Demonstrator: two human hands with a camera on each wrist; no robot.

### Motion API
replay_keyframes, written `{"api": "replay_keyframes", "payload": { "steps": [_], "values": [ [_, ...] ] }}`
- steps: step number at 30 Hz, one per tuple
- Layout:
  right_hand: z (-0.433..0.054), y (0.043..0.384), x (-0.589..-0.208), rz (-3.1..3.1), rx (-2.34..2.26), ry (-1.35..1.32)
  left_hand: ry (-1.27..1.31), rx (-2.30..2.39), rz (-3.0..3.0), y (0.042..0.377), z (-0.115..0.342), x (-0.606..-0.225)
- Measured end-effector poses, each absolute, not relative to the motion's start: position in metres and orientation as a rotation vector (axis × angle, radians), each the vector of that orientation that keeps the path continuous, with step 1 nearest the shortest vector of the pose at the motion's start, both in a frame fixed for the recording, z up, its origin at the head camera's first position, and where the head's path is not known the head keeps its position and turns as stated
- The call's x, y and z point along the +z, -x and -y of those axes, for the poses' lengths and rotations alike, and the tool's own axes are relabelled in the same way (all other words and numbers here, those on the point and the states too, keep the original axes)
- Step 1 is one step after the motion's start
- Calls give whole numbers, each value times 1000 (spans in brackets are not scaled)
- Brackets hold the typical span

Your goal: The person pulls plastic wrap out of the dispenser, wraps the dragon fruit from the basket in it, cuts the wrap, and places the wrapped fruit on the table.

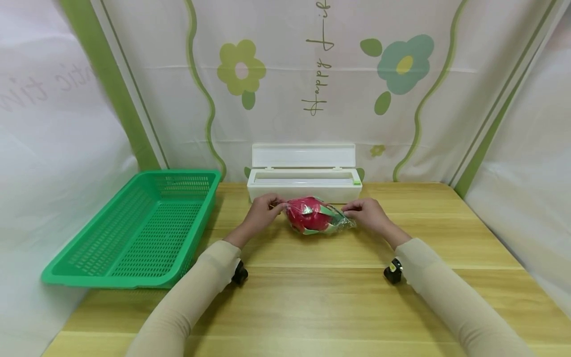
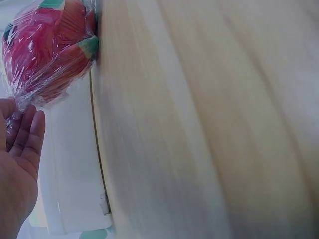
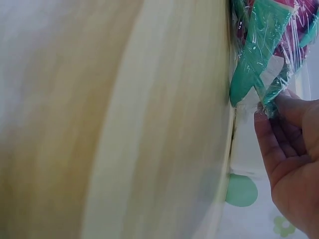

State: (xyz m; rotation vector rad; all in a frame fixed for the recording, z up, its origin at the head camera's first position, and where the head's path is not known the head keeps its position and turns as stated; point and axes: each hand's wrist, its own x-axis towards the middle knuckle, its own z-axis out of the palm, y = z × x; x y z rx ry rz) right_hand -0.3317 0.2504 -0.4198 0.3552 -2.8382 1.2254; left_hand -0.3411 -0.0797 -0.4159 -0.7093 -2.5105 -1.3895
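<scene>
A red dragon fruit (image 1: pixel 308 214) with green leafy scales is wrapped in clear plastic film (image 1: pixel 345 224), in front of the white box. My left hand (image 1: pixel 264 214) pinches the gathered film at the fruit's left end; the left wrist view shows the film bunched between thumb and fingers (image 2: pixel 31 132). At the other end, my right hand (image 1: pixel 368 214) pinches the film by the green tips, with thumb and fingers (image 3: pixel 271 142) together in the right wrist view. Whether the fruit touches the table is hard to tell.
Behind the fruit stands a white film dispenser box (image 1: pixel 305 192) with its lid (image 1: pixel 303 155) raised. A green plastic basket (image 1: pixel 111 281) sits at the left on the wooden table (image 1: pixel 312 312). A printed curtain (image 1: pixel 285 119) hangs along the back edge.
</scene>
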Motion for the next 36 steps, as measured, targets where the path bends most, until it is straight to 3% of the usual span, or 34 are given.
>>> {"api": "replay_keyframes", "payload": {
  "steps": [36],
  "values": [
    [-248,332,-417,2860,1228,-341,597,-1616,2483,338,80,-415]
  ]
}}
